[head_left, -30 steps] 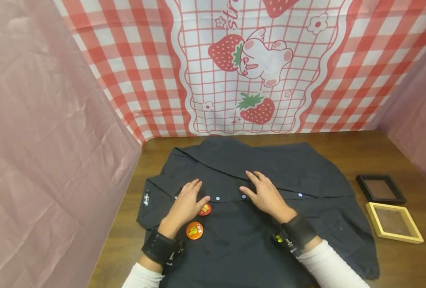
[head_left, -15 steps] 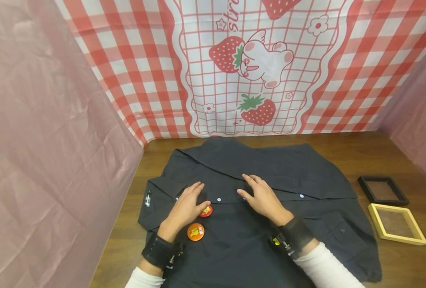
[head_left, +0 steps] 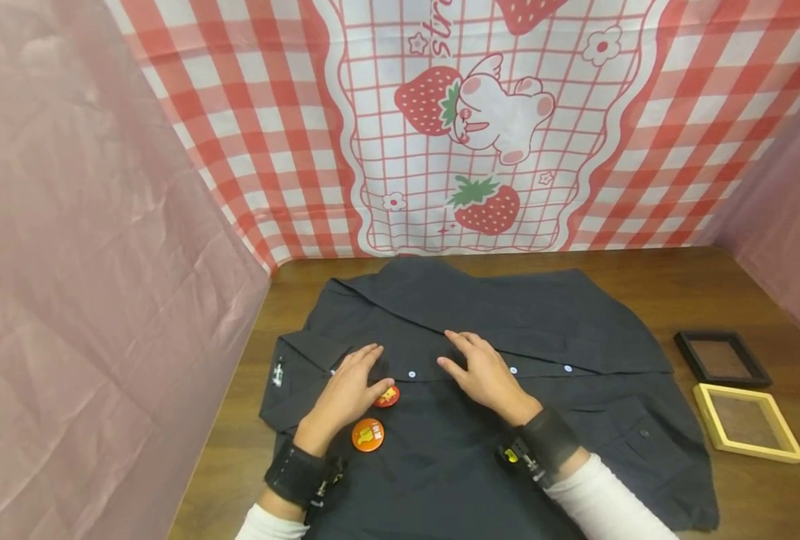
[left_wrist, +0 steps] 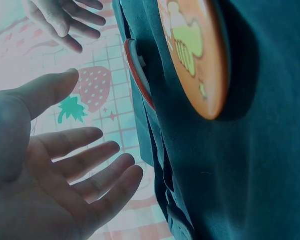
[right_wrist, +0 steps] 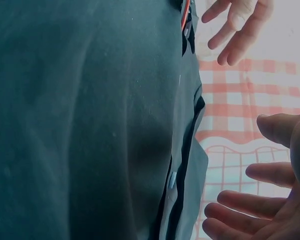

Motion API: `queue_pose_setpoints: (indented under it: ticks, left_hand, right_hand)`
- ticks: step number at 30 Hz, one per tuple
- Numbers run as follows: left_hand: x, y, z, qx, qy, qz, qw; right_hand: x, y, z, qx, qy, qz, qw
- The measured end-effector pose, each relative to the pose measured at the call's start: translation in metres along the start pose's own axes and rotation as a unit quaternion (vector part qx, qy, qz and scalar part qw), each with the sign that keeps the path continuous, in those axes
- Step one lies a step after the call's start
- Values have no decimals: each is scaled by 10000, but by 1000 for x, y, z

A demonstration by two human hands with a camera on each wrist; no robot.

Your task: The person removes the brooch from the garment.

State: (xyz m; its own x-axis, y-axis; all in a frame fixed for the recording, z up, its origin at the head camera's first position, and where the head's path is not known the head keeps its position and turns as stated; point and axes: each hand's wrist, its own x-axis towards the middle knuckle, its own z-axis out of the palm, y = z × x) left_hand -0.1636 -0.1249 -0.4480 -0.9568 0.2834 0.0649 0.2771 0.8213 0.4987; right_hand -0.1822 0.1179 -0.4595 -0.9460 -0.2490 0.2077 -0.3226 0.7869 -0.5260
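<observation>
A dark grey button-up shirt (head_left: 440, 450) lies spread over the table, its collar to the left and its row of white buttons running across. Two round badges sit on it near the collar: an orange badge (head_left: 368, 435) with a yellow figure, and a red badge (head_left: 387, 396) partly covered by my left thumb. My left hand (head_left: 346, 386) hovers above the shirt with fingers extended, apart from the cloth in the left wrist view. My right hand (head_left: 486, 375) is over the middle of the button row, fingers spread, holding nothing; the right wrist view shows a gap between it and the shirt.
To the right of the shirt lie a black frame (head_left: 723, 358) and a pale yellow frame (head_left: 749, 423) on the wooden table (head_left: 765, 495). A red checked cloth (head_left: 265, 150) with strawberries hangs behind, and pink cloth (head_left: 103, 300) hangs at the left side.
My right hand has drifted slightly left and toward me, uncovering one more white button. My left hand stays nearly in place. The shirt and badges have not moved.
</observation>
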Motion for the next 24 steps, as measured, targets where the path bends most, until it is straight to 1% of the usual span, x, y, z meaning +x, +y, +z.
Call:
queue_pose_setpoints:
  ticks: [5, 13, 20, 24]
  left_hand:
    - [0, 2, 0, -13, -117, -35, 9999]
    - [-3, 0, 2, -23, -132, -72, 9999]
    - [-5, -3, 4, 58, -89, 77, 9999]
    - [-4, -2, 3, -13, -240, -52, 9997]
  right_hand:
    - [-2, -2, 2, 17, 58, -48, 10000]
    - [-4, -9, 6, 20, 74, -206, 9998]
    - [-3, -12, 7, 78, 83, -242, 9996]
    - [-3, -13, 8, 66, 63, -264, 9996]
